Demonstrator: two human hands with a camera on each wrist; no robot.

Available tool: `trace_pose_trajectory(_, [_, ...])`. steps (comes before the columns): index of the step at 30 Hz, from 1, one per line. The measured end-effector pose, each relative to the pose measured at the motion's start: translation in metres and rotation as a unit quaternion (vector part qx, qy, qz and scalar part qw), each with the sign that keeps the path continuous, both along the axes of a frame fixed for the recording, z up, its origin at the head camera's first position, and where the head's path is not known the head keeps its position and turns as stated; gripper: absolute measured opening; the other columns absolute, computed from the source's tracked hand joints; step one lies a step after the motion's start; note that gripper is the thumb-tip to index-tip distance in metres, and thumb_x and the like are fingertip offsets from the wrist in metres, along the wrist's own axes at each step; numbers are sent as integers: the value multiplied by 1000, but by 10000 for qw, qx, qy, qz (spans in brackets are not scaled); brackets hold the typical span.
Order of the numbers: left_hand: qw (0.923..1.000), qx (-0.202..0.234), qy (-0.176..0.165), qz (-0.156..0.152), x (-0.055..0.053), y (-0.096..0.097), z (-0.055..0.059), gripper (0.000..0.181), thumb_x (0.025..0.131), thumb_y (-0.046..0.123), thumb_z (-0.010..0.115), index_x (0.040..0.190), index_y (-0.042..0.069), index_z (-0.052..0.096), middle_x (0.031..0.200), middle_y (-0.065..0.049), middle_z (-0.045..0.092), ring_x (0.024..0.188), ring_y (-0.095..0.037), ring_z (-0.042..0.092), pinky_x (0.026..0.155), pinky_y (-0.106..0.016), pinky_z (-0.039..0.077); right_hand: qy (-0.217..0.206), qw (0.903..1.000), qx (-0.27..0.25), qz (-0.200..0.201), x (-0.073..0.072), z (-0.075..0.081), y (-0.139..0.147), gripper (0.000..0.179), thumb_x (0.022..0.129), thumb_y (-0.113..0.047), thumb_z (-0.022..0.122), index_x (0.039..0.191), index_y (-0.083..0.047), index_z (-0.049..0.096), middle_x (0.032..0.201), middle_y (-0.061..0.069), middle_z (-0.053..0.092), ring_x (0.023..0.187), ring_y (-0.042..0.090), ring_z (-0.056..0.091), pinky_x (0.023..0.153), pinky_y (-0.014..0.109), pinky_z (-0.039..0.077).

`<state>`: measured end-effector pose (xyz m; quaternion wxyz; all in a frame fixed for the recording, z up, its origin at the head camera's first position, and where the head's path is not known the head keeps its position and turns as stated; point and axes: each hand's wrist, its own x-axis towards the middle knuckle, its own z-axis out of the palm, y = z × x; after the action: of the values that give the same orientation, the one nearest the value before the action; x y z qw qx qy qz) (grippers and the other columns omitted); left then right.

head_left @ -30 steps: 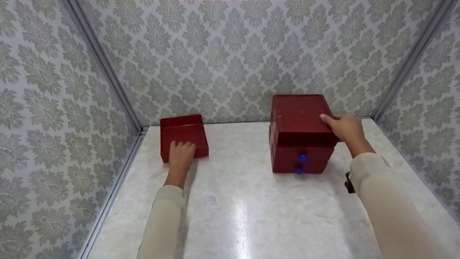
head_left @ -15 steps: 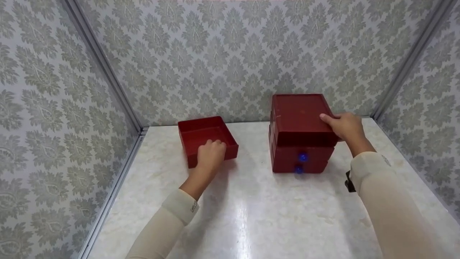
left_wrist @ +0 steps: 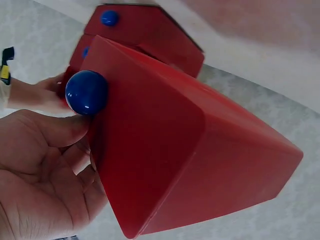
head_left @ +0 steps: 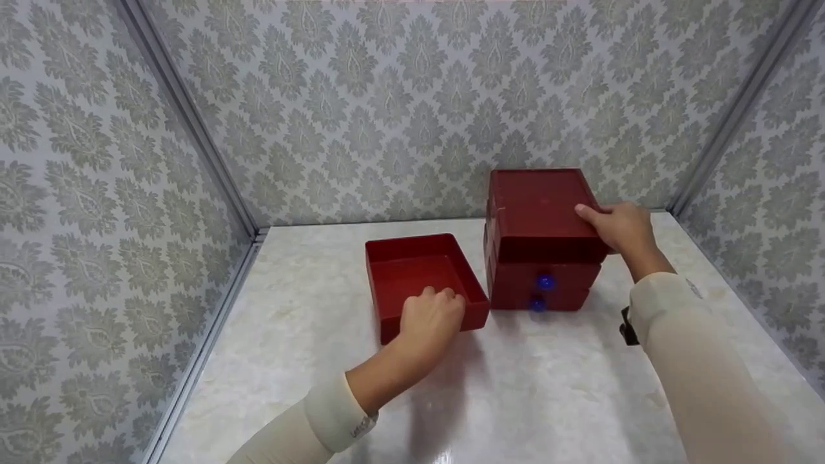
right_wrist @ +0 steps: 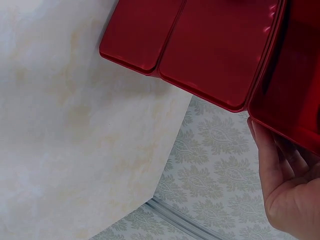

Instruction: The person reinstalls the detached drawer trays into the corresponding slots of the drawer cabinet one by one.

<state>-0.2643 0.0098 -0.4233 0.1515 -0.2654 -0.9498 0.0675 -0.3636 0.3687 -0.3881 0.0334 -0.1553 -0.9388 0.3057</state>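
Note:
My left hand pinches the front wall of a loose red drawer, fingertips over the rim into it. In the left wrist view the thumb lies just below the drawer's blue knob. The drawer hangs over the table, casting a shadow, just left of a red drawer cabinet. My right hand grips the cabinet's upper right side, thumb on top. The cabinet's top slot gapes with no drawer front; below it are two drawer fronts with blue knobs.
The cabinet stands on a pale marbled table, close to the patterned back wall. Patterned side walls with grey metal corner strips flank the table.
My left hand has carried the drawer from the far left rightward and nearer to me, up beside the cabinet. The right hand and the cabinet have stayed in place.

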Motion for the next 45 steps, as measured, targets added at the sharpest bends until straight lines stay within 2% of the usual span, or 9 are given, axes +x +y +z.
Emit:
trace_pose_trajectory(3, [9998, -8, 129, -177, 13, 2, 2, 12, 90, 21, 77, 101, 18, 78, 86, -1, 72, 74, -21, 64, 59, -37, 57, -46, 9998, -209, -28, -1, -1, 0, 96, 90, -78, 49, 152, -5, 46, 146, 35, 48, 117, 45, 61, 69, 40, 61])
trace_pose_trajectory(6, [9988, 37, 327, -369, 25, 5, 3, 8, 90, 20, 76, 98, 19, 78, 83, 0, 71, 70, -21, 63, 56, -36, 56, -73, 9994, -324, -40, -1, -2, 0, 97, 89, -78, 49, 152, -5, 45, 146, 35, 48, 114, 45, 63, 62, 36, 60])
trace_pose_trajectory(13, [9966, -167, 300, -752, 61, 12, 12, 10, 90, 22, 76, 100, 20, 77, 81, 2, 69, 66, -18, 60, 54, -33, 55, -115, 9994, -324, -50, -1, -3, 1, 98, 89, -80, 48, 154, -6, 43, 145, 36, 48, 113, 45, 64, 62, 36, 60])
trace_pose_trajectory(19, [9944, -189, 204, -1023, 83, 14, 19, 11, 90, 25, 77, 100, 22, 76, 83, 4, 68, 66, -17, 59, 53, -32, 54, -121, 9996, -252, -44, -3, -3, 1, 98, 89, -79, 48, 154, -5, 43, 145, 36, 48, 111, 45, 65, 63, 36, 60])
trace_pose_trajectory(24, [9889, -159, 535, -1378, 98, 16, 22, 9, 88, 26, 79, 94, 23, 73, 80, 6, 66, 65, -16, 58, 48, -30, 50, -165, 9994, -291, -33, -3, -2, 1, 99, 89, -79, 48, 154, -4, 43, 146, 36, 47, 113, 45, 64, 63, 35, 60])
trace_pose_trajectory(27, [9854, -190, 603, -1583, 104, 20, 25, 8, 88, 27, 77, 94, 24, 72, 81, 7, 66, 66, -15, 58, 46, -30, 48, -188, 9993, -318, -27, -2, 0, 2, 100, 89, -79, 49, 154, -3, 42, 145, 36, 47, 115, 45, 62, 63, 35, 60])
trace_pose_trajectory(34, [9799, -381, -115, -1956, 112, 38, 41, 22, 91, 34, 77, 111, 29, 70, 93, 10, 70, 75, -11, 61, 57, -25, 53, -70, 9991, -417, -38, 1, 2, 1, 98, 90, -77, 50, 152, -1, 44, 141, 34, 52, 113, 42, 64, 67, 37, 61])
trace_pose_trajectory(36, [9777, -388, -168, -2055, 114, 44, 43, 23, 91, 35, 76, 112, 30, 69, 95, 11, 70, 76, -11, 61, 57, -25, 53, -41, 9989, -468, -14, 2, 2, 1, 98, 90, -77, 51, 152, -2, 45, 140, 34, 53, 111, 42, 65, 69, 38, 62])
trace_pose_trajectory(45, [9702, -546, -471, -2315, 120, 66, 39, 23, 95, 37, 70, 117, 33, 66, 99, 13, 67, 77, -8, 58, 56, -21, 49, 134, 9989, -443, 77, 3, 0, 0, 96, 90, -77, 51, 148, 0, 50, 135, 34, 57, 105, 40, 68, 67, 38, 61])
